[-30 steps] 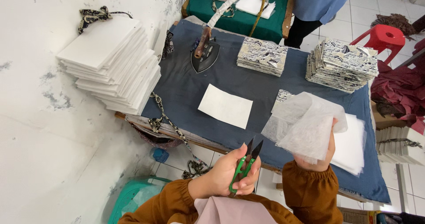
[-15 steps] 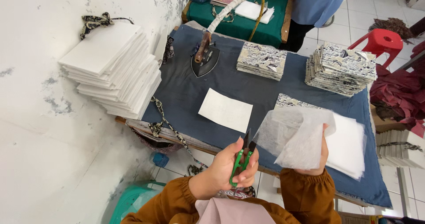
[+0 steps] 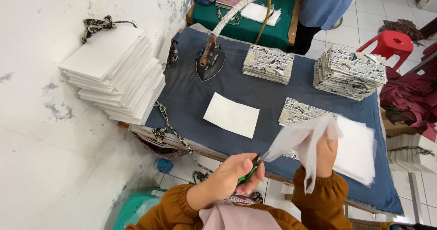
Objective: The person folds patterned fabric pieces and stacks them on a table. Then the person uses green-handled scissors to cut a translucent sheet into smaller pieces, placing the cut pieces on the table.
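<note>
Snipping at a thin white sheet (image 3: 300, 141), the person stands at the near edge of the desk (image 3: 191, 98), which is covered in dark blue cloth. The left hand (image 3: 232, 175) is closed around small green-handled scissors (image 3: 249, 170), whose tips meet the sheet's lower corner; the right hand (image 3: 325, 150) is pinched shut on the sheet from behind, holding it up just above the desk edge, so that most of that hand is hidden by it. The sheet looks very light and limp, slightly see-through, more like interfacing or tissue than card; it droops and folds where it is not supported, so I would judge it needs holding close to the cut line and kept taut, or the blades will only push it aside. It probably tears or creases easily, and a grip at the far end would leave the cut end floppy. Just beside the right hand lies a low pile of similar white sheets (image 3: 357, 150), with a patterned black-and-white piece (image 3: 298, 111) next to it. A single white rectangle (image 3: 231, 115) lies flat mid-desk. Farther back sit two stacks of patterned pieces (image 3: 268, 64) (image 3: 350, 70) and a black iron (image 3: 210, 61) with a wrapped cord. A tall leaning stack of white boards (image 3: 116, 75) stands at the left end against the wall. Another person in blue (image 3: 325, 5) stands beyond, near a red stool (image 3: 391, 43).
</note>
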